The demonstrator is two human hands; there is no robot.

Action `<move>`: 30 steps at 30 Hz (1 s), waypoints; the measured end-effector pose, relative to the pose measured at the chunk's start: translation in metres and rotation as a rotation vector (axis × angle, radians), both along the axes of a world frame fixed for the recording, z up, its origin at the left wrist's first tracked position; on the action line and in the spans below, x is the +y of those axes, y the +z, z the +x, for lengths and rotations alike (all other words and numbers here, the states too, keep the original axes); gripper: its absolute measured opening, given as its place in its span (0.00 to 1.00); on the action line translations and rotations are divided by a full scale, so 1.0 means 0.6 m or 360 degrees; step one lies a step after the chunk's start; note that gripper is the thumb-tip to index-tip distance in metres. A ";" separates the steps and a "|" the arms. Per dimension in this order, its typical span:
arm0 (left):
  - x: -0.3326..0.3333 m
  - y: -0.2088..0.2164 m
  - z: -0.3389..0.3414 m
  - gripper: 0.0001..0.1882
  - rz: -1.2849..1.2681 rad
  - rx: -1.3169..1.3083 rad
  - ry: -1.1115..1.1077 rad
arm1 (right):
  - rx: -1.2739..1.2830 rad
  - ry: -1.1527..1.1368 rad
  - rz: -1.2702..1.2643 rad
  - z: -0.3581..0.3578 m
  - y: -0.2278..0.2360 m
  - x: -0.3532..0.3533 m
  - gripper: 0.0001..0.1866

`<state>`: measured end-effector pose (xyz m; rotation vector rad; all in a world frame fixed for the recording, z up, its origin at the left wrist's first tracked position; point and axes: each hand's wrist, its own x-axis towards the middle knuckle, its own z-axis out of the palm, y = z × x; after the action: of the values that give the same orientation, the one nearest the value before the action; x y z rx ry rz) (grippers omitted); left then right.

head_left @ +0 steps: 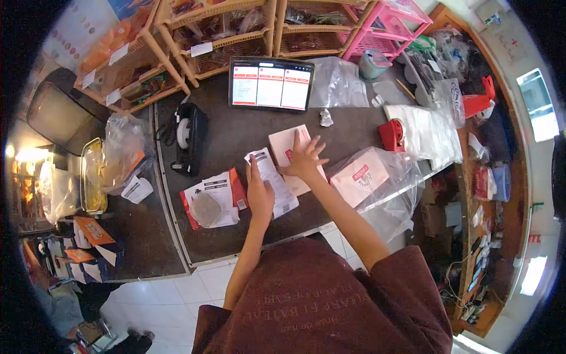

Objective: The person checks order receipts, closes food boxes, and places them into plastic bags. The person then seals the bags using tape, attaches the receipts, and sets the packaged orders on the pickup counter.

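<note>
In the middle of the dark table lies a pale pink cardboard box [287, 141] with a red mark. My right hand [304, 161] rests over it with its fingers spread. Just to its left, a printed paper slip [279, 190] lies partly against the box. My left hand [260, 192] lies along that slip's left edge, its fingers stretched out. Further left is a red packet [236, 180] with another printed slip [217, 187] on top and a round translucent tub [205, 209] standing on that. Right of my right hand, a second pink box [360, 176] sits in a clear plastic bag [401, 180].
A lit tablet [271, 84] stands at the back, below tan plastic racks [230, 41]. A black device [190, 138] is at the left. A red tape dispenser [391, 135] stands beside stacked white bags [433, 141] at the right. Crumpled foil [326, 117] lies behind the box.
</note>
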<state>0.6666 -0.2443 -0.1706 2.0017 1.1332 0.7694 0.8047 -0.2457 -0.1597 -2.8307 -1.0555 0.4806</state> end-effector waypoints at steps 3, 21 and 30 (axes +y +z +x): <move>0.019 -0.061 0.024 0.40 -0.0186 0.0021 -0.0075 | 0.0138 -0.0041 -0.0185 0.023 0.010 0.011 0.64; -0.255 0.217 0.122 0.19 -0.0150 -0.0218 -0.1116 | 0.1769 0.0313 0.0434 0.322 0.420 -0.428 0.56; -0.362 0.099 0.143 0.08 -0.0233 -0.0603 -0.0307 | 0.2720 -0.0062 -0.0282 0.313 0.236 -0.460 0.38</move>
<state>0.7522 -0.4615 -0.1111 1.7204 0.7432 0.8902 0.9923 -0.5218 -0.0182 -1.3696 -0.4596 2.2852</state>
